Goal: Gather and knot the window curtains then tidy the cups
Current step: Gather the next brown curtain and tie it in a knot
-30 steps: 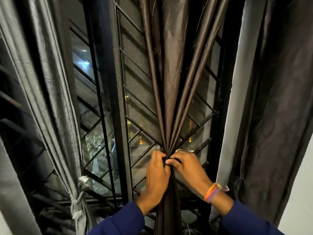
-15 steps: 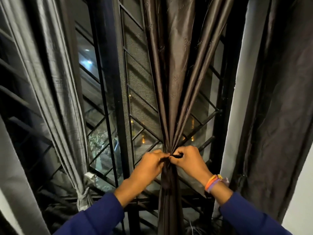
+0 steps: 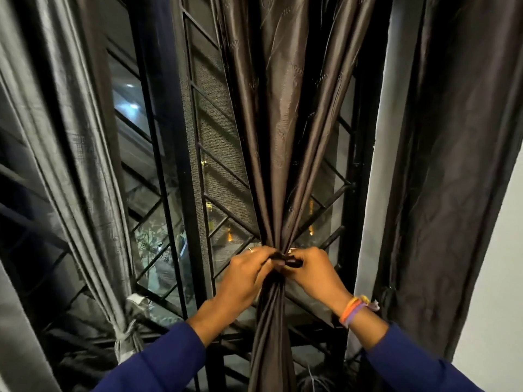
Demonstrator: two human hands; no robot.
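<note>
I pinch a dark tie (image 3: pixel 288 260) with both hands, right at the spot where the brown curtain (image 3: pixel 278 154) is squeezed thin. My left hand (image 3: pixel 245 275) holds one end and my right hand (image 3: pixel 312 274) holds the other, fingers curled tight. The curtain hangs in front of the window bars (image 3: pixel 223 171), straight up and down, wide at the top and narrow at my hands. The cloth looks shiny and slippery. If I let go too soon, I think the tie could slide and the folds could spill out. The grey curtain (image 3: pixel 85 176), left of the brown one, is already tied.
</note>
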